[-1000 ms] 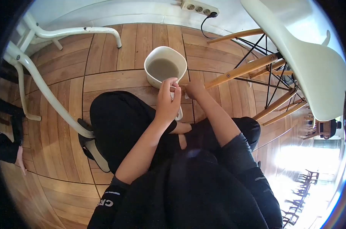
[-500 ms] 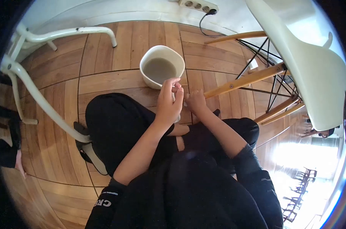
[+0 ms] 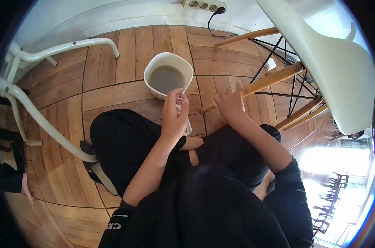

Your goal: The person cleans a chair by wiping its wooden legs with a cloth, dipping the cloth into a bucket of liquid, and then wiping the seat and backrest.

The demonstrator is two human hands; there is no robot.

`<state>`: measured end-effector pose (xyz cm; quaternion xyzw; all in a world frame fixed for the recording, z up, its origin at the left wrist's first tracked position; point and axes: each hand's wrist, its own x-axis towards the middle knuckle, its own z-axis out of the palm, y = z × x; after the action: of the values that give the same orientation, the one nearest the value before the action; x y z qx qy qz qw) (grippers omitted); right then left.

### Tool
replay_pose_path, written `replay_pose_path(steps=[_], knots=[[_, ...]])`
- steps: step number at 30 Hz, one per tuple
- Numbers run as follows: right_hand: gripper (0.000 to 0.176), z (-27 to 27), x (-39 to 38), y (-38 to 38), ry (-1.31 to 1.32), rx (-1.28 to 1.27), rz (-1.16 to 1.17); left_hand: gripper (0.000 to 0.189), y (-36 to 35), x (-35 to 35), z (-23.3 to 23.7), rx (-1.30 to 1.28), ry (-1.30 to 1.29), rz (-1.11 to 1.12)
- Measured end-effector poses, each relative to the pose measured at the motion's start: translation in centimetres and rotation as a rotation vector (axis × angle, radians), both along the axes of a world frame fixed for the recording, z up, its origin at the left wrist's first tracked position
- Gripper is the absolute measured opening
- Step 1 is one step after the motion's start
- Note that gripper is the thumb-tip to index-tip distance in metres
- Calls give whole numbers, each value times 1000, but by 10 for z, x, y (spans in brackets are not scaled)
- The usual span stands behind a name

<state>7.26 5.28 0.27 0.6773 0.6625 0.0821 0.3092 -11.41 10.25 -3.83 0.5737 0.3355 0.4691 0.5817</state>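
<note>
A white bucket (image 3: 154,89) of murky grey water (image 3: 166,77) stands on the floor in front of my crossed legs. My left hand (image 3: 175,115) is raised at the bucket's near rim, its fingers curled towards the thumb. A white piece (image 3: 188,129) shows behind that hand, mostly hidden; I cannot tell whether the fingers hold it. My right hand (image 3: 230,106) is open, fingers spread, right at the chair's wooden leg (image 3: 270,79), which it partly overlaps.
The white chair (image 3: 336,62) with black wire bracing stands on the right. White metal legs (image 3: 47,111) rise on the left. A power strip (image 3: 204,5) with a black plug is at the wall. Another person's hand (image 3: 27,188) shows at the far left.
My right hand has moved right, away from my left hand, and its fingers have spread. My left hand stays curled near the bucket. The view has shifted slightly.
</note>
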Motion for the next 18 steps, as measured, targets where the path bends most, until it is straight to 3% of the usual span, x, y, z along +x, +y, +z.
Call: replay_pose_path(steps=[3,7,9,11,13,15,18], knots=[[24,-19,1,-9,-192,62,150,25,0,4,3,41,32,-10],[23,-66,-8,-8,-162,48,208,25,1,7,-3,36,43,-28],[23,-96,-15,-7,-20,29,264,25,1,6,-6,7,11,-22],[23,-115,-23,-8,-116,71,282,25,4,5,-9,8,12,-20],[23,-111,-26,-9,-213,107,299,24,3,4,-9,4,11,-19],[23,-93,-15,-13,-54,85,292,24,3,4,-8,38,43,-9],[21,-56,-10,-21,-53,212,340,23,4,5,-9,117,63,-7]])
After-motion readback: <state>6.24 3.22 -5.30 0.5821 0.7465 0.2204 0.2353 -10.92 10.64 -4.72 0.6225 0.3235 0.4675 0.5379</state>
